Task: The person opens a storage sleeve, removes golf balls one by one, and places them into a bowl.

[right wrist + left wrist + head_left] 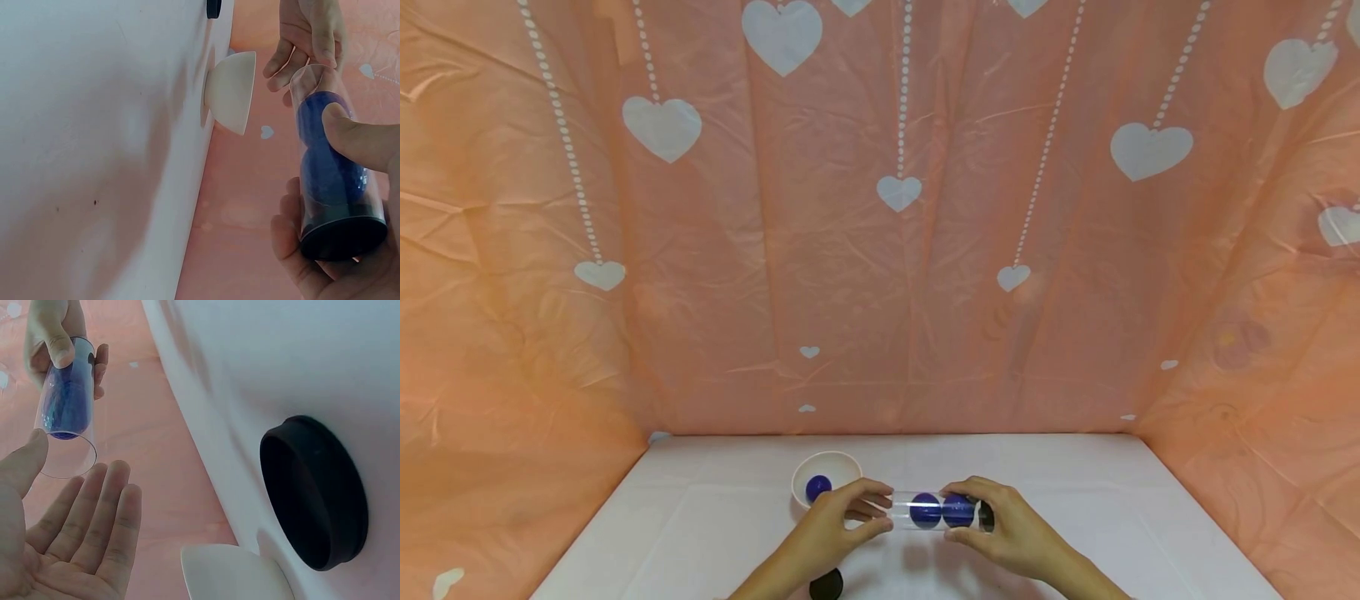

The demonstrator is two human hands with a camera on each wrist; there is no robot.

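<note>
My right hand (1003, 525) grips a clear plastic tube (901, 510), held level above the table. Two dark blue balls (926, 510) sit in a row inside it. A black cap (344, 239) closes the tube's right end, near my right palm. At the uncapped left end is my left hand (842, 521), its fingers extended and apart in the left wrist view. Its thumb (32, 453) is at the rim; whether it touches cannot be told. A loose black cap (315, 494) lies on the table near my left forearm.
Behind my left hand, a white bowl (847, 467) holds another blue ball (817, 487). The white table (730, 475) is bordered at the back and sides by an orange-pink curtain (850, 275) printed with white hearts.
</note>
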